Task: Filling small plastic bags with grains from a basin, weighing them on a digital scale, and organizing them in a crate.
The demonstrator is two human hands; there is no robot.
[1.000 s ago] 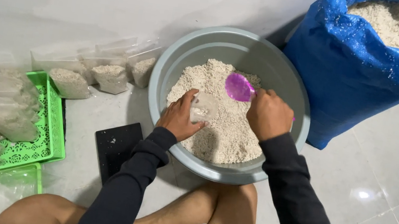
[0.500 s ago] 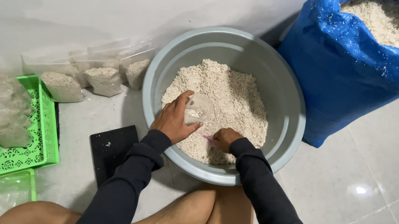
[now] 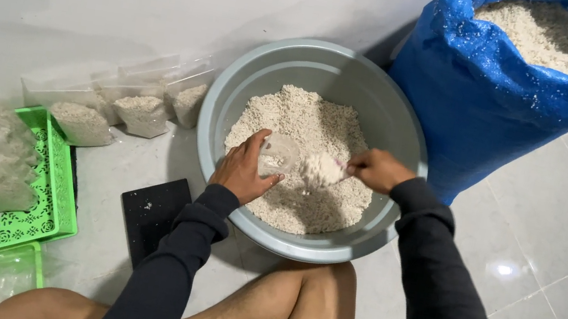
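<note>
A grey basin (image 3: 234, 91) on the floor holds a heap of pale granules (image 3: 309, 122). My left hand (image 3: 243, 168) holds a clear plastic bag (image 3: 278, 155) open over the heap. My right hand (image 3: 376, 169) grips the handle of a pink scoop (image 3: 323, 168), which is heaped with granules and sits level right beside the bag's mouth. Most of the scoop is hidden under its load.
A tall blue sack (image 3: 492, 94) full of the same granules stands at the right of the basin. Filled clear bags (image 3: 143, 113) lie along the wall. More lie in a green tray (image 3: 42, 197) at left. A black flat scale (image 3: 152, 216) sits by my knee.
My right hand dipped the empty scoop into the granules near the basin's front, then lifted it, now full, up to the bag's mouth. My left hand stayed with the bag.
</note>
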